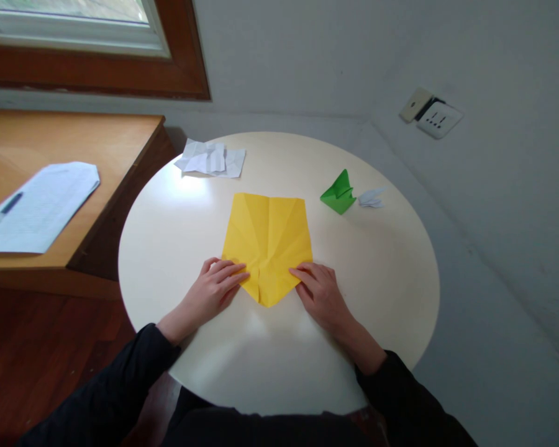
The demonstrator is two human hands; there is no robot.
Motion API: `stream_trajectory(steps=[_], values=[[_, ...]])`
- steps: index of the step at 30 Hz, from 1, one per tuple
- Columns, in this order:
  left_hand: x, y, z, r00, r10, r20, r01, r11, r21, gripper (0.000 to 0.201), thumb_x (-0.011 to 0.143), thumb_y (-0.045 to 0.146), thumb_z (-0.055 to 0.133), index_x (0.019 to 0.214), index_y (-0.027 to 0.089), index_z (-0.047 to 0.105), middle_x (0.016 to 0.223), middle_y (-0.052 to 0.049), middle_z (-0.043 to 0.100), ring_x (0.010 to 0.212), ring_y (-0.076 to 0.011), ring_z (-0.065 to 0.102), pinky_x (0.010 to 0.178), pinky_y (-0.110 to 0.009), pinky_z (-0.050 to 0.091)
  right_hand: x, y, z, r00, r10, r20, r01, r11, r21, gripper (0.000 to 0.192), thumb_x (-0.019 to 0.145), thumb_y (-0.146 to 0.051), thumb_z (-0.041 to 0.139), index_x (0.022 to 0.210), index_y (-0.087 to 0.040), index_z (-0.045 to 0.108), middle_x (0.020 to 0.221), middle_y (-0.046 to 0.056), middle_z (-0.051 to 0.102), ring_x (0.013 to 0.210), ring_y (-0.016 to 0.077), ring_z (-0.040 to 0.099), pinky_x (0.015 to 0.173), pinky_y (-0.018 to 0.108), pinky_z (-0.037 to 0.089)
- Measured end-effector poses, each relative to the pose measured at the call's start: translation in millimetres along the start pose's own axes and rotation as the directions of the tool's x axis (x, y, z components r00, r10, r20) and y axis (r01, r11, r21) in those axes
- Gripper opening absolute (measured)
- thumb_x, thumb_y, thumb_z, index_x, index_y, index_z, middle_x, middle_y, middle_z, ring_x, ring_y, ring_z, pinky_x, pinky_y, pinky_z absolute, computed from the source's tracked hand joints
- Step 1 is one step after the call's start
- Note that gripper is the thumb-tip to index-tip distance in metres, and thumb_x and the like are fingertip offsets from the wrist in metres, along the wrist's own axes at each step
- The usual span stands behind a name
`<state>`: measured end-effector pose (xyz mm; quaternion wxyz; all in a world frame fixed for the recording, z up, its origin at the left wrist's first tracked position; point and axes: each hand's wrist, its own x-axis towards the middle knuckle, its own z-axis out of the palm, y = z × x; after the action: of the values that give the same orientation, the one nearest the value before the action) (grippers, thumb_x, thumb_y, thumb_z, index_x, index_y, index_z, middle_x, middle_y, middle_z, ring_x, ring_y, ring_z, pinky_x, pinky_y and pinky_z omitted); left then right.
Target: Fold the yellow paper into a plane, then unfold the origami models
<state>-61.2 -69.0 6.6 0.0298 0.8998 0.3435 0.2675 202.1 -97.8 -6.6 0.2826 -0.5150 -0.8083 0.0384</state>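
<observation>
The left hand [214, 287] lies flat, fingers spread on the lower left edge of the yellow paper [269, 239], and the right hand [320, 290] presses flat on its lower right edge. The sheet, mid-table, is creased and folded to a point near the person, seemingly only partly shaped. A wooden desk [121, 143] with a printed sheet [37, 208] stands left of the round white table [391, 273], which carries crumpled white paper [210, 159], a finished green figure [338, 194] and a small white one [371, 198].

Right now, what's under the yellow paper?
The yellow paper lies flat on the round white table. Both hands, left hand and right hand, press its near edges. Anything beneath is covered.
</observation>
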Motion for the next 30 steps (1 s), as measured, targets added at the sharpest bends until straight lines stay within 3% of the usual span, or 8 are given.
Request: stream_trajectory(steps=[23,30], values=[[-0.9,0.4,-0.1,0.999,0.011,-0.037,-0.013,0.999,-0.032,0.023,0.088,0.018,0.048,0.106,0.023,0.062,0.101,-0.005,0.071,0.09,-0.0185,0.063,0.088,-0.039,0.04,0.3,-0.4,0.7,0.999,0.016,-0.031,-0.015,0.999,0.035,0.023,0.084,-0.013,0.049,0.1,-0.02,0.064,0.096,0.007,0.063,0.094,0.0218,0.056,0.085,0.039,0.039],[1.3,0.8,0.1,0.999,-0.014,-0.051,0.011,0.998,-0.068,0.019,0.088,0.018,0.048,0.101,0.02,0.061,0.094,-0.005,0.071,0.085,-0.0179,0.063,0.085,-0.037,0.042,3.8,-1.2,-0.9,0.997,0.07,-0.018,-0.069,0.995,0.073,0.015,0.088,-0.019,0.047,0.09,-0.021,0.062,0.087,0.005,0.062,0.087,0.0196,0.055,0.079,0.035,0.038]])
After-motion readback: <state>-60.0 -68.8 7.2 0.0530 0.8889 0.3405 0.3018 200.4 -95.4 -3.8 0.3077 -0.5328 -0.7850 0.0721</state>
